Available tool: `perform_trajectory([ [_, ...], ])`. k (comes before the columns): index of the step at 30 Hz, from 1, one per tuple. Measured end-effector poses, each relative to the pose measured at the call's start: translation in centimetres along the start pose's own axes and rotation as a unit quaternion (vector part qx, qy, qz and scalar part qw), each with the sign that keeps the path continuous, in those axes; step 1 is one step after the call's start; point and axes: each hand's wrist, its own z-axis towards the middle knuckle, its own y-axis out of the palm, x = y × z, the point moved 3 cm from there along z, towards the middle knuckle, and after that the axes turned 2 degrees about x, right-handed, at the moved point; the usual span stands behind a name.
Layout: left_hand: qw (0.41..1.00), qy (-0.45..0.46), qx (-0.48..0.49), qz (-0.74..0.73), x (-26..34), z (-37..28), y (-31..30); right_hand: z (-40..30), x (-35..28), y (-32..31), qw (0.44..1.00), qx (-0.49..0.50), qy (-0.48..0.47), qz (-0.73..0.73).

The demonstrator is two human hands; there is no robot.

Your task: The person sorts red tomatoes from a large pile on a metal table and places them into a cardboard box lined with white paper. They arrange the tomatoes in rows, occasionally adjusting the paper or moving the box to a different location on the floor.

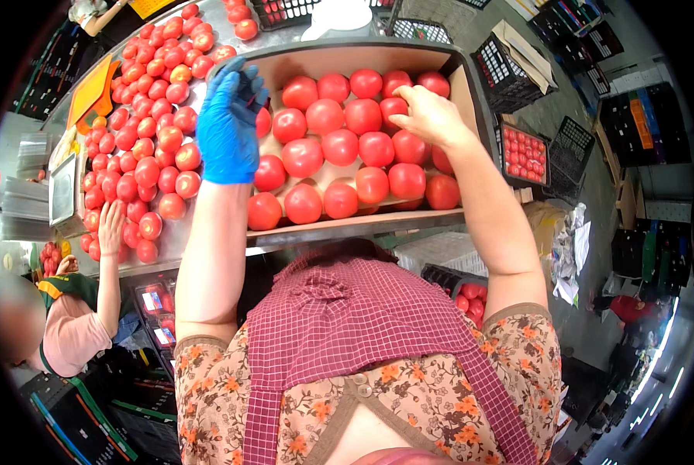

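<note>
A black plastic crate [474, 104] lined with brown cardboard lies before me, with rows of red tomatoes [324, 117] in it. My left hand [228, 125], in a blue glove, is raised over the crate's left end, its fingers curled; whether something lies inside them cannot be told. My bare right hand [427, 113] reaches over the crate's right part, thumb and fingers around a tomato [393, 111] that sits among the others. Left of the crate, a large heap of loose tomatoes [146, 127] spreads over a metal table [175, 228].
A co-worker's hand [111, 228] rests at the heap's near left edge. An orange tray [90, 93] and a scale [65, 189] stand beyond the heap. Further right are a black crate [507, 78] and another holding tomatoes [523, 153]. A second person's arm [104, 18] shows at top left.
</note>
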Motion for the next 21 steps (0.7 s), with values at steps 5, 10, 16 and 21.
perform_trajectory([
  [5, 0.989, -0.004, 0.011, 0.150, -5.9, 3.3, -3.2, 0.8, 3.6, 4.6, 0.998, -0.036, 0.033, 0.028],
  [10, 0.960, -0.066, -0.029, 0.269, -5.2, 2.6, -2.6, 1.2, 2.9, 3.7, 0.997, -0.043, 0.043, 0.045],
  [16, 0.930, -0.082, -0.109, 0.340, -5.5, 1.4, -0.9, 1.1, 1.6, 3.2, 0.996, -0.034, 0.065, 0.049],
  [21, 0.894, -0.088, -0.172, 0.405, -6.5, 1.0, -0.5, 1.2, 1.5, 3.6, 0.997, -0.009, 0.058, 0.048],
])
